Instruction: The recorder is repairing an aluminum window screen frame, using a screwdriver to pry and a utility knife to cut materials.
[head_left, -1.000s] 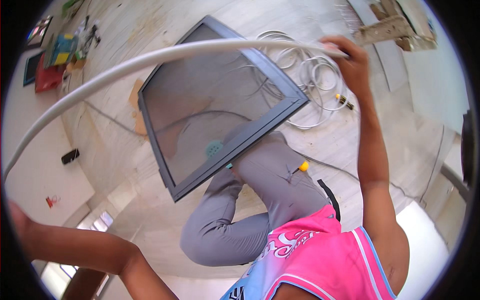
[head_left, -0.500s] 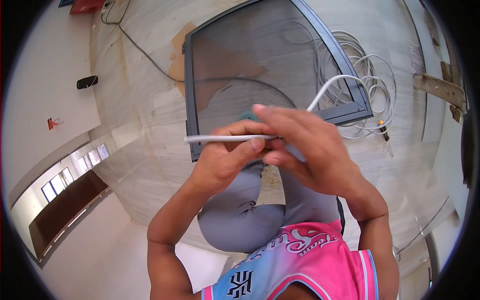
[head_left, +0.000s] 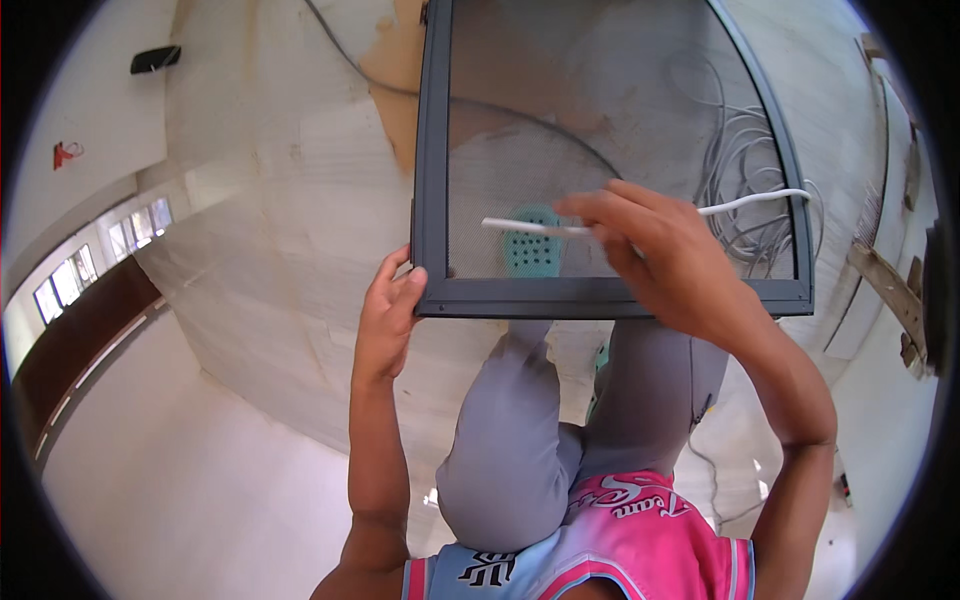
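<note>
A dark grey frame [head_left: 560, 298] with fine see-through mesh [head_left: 640, 110] lies in front of me, its near edge by my knees. My left hand [head_left: 385, 325] is closed on the near left corner of this frame, thumb on top. Over the near part of the mesh, my right hand [head_left: 665, 250] holds a thin white cord [head_left: 512, 225]. The cord's free end sticks out to the left of my fingers. Its other side runs right, across the frame's right bar. My right fingertips are partly blurred.
Loops of the cord [head_left: 735, 180] show through the mesh at the right. A teal clog with holes [head_left: 532, 250] and torn brown cardboard [head_left: 395, 60] lie under the mesh's level. A dark cable [head_left: 350, 70] crosses the tiled floor. Wooden pieces [head_left: 890, 290] stand at the far right.
My left hand has let go of the cord and taken hold of the frame's corner. The frame sits nearer and straighter to me. My right hand keeps the cord, now over the mesh.
</note>
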